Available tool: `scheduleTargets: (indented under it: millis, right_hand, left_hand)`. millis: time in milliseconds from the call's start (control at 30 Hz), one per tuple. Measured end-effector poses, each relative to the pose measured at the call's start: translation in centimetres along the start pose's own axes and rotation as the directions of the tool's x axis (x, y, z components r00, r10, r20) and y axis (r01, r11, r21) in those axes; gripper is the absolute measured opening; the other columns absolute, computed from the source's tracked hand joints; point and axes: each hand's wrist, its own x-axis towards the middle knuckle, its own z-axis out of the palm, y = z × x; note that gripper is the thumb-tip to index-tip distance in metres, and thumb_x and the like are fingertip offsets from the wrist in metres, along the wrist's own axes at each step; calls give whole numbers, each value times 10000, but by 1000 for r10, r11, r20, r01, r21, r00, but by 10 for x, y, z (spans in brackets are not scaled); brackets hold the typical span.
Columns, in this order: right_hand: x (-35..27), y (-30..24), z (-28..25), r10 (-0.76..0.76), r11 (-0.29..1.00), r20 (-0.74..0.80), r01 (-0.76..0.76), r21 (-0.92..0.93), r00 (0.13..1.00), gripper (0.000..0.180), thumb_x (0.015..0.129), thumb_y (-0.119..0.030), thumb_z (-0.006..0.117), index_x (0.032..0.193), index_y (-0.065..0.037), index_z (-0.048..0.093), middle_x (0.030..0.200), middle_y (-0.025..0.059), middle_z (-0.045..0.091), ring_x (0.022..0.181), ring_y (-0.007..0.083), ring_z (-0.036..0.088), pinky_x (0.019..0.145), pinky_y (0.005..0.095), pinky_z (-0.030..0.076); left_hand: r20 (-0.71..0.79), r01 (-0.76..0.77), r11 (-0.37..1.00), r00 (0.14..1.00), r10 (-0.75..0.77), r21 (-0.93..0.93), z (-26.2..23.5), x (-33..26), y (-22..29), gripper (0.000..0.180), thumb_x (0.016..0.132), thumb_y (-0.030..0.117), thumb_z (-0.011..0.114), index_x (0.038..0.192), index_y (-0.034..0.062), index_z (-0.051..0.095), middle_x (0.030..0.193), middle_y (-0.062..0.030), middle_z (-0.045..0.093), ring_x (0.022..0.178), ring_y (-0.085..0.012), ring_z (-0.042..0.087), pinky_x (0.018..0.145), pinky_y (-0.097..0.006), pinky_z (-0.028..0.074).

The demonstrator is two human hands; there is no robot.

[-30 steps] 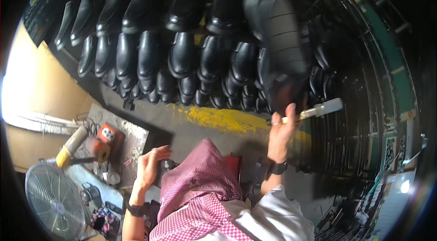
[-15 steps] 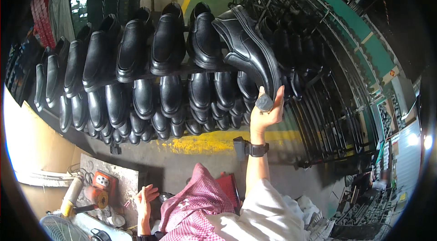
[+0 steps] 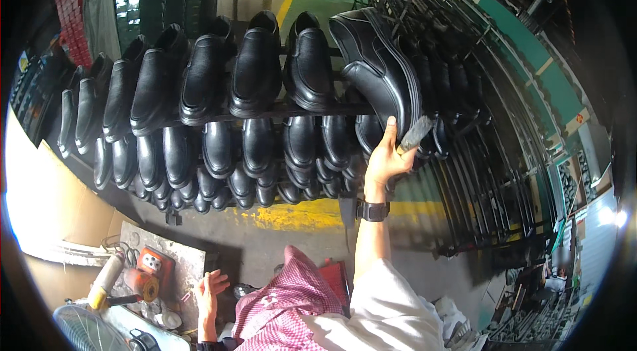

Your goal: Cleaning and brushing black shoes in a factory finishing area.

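My right hand (image 3: 385,160) reaches forward and grips a black leather loafer (image 3: 381,62) by its toe, the heel end pointing up and away and the sole turned to the right. In the same hand, a small round brush (image 3: 416,133) with a grey, fuzzy-looking head sticks out beside the thumb. The loafer is at the right end of the top row of a rack; whether it touches the rack cannot be made out. Low on the left, my left hand (image 3: 210,286) is held with its fingers apart and nothing in it, next to a work bench (image 3: 192,259).
Several rows of black loafers (image 3: 255,72) fill the rack ahead. Empty dark metal racks (image 3: 488,185) stand at the right. On the bench are a red socket box (image 3: 156,263) and a cylindrical tool (image 3: 106,279). A fan (image 3: 79,328) stands at the lower left.
The loafer and the rack appear slightly farther right and lower. My right hand's grip has turned, so the brush now points up and right instead of toward me. My left hand hardly differs.
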Motion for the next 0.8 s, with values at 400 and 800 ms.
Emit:
scheduleTargets:
  millis: [400,800]
  right_hand:
    - [-19,-15,-45,-361,917,117,375,-140,925,546,657,-142,760,1095,65,508,1046,207,571,918,306,582,813,339,456]
    - [-58,-59,-77,-464,882,230,422,211,855,612,775,-120,645,1267,-99,281,973,243,556,779,377,604,606,393,519]
  left_hand:
    - [166,-426,899,884,437,-101,80,19,205,309,902,210,457,1132,5,484,948,-120,604,666,-144,606,590,-217,485]
    - [121,-782,32,137,983,623,159,6,306,207,772,170,605,773,20,462,693,-93,461,529,-261,517,452,-334,421]
